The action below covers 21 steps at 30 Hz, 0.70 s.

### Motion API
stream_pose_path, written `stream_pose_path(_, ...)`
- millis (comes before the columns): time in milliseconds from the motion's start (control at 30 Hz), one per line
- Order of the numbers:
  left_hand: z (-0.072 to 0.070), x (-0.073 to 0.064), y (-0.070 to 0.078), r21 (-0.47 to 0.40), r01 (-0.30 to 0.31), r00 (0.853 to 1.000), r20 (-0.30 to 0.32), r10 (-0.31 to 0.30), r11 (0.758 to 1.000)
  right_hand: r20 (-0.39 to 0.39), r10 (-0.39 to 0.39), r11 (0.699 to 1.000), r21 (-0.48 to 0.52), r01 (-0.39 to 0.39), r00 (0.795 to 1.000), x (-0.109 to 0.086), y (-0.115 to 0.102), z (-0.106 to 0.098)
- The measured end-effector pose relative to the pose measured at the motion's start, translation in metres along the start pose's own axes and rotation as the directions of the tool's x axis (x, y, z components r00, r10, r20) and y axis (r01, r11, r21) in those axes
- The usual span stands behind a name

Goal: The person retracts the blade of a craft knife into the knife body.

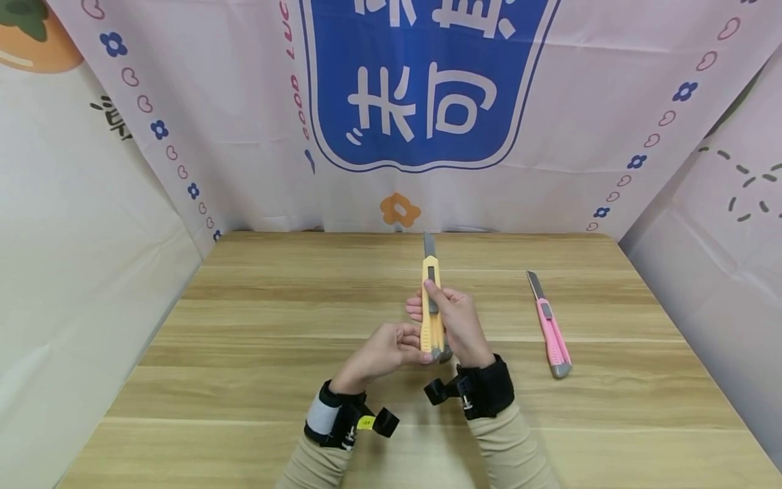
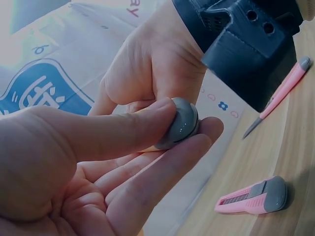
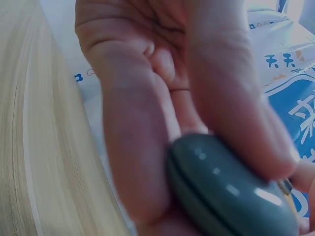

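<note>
Both hands hold a yellow utility knife (image 1: 430, 333) upright in the head view, its grey blade out at the top. My right hand (image 1: 461, 322) grips the body from the right, thumb on the slider. My left hand (image 1: 391, 350) pinches the lower end between thumb and fingers. That grey end cap (image 2: 182, 123) shows between the left fingers in the left wrist view, and large in the right wrist view. A pink utility knife (image 1: 552, 333) lies to the right, blade out. In the left wrist view, another pink utility knife (image 2: 251, 196) lies on the table; the hands mostly hide it from the head camera.
The wood-grain table (image 1: 256, 326) reaches back to a printed cloth (image 1: 256, 170) hanging behind it. More pale cloth (image 1: 721, 272) hangs along the sides. Each wrist wears a black strap (image 1: 489, 387) with a small camera.
</note>
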<state>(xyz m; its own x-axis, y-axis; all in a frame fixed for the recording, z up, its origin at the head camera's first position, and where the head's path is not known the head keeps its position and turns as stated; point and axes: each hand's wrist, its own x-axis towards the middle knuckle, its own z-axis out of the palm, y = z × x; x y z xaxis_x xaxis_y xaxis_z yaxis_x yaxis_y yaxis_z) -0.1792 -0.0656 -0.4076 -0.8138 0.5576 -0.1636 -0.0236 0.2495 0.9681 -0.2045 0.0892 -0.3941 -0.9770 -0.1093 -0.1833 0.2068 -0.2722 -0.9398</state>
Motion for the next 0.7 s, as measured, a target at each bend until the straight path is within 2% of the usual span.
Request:
stream_pose_path(200,-0.0001,-0.0002,-0.0019,0.009,0.008,1.000,-0.018,-0.008,1.000,0.004,0.026,0.999,-0.019,-0.026,1.000,-0.0010,0.0004,0.0025)
stream_pose_path(400,-0.0008,-0.0012,0.0000,-0.011,0.030,0.999,-0.018,-0.030,1.000,-0.029,-0.003,0.999,-0.054,0.002,1.000,-0.0012,0.0018,0.0039)
stream_pose_path(700,-0.0013,-0.0016,0.0014,-0.001,0.030,1.000,-0.004,-0.030,1.000,0.016,-0.024,0.999,-0.038,0.025,1.000,-0.0026,0.0014,-0.0001)
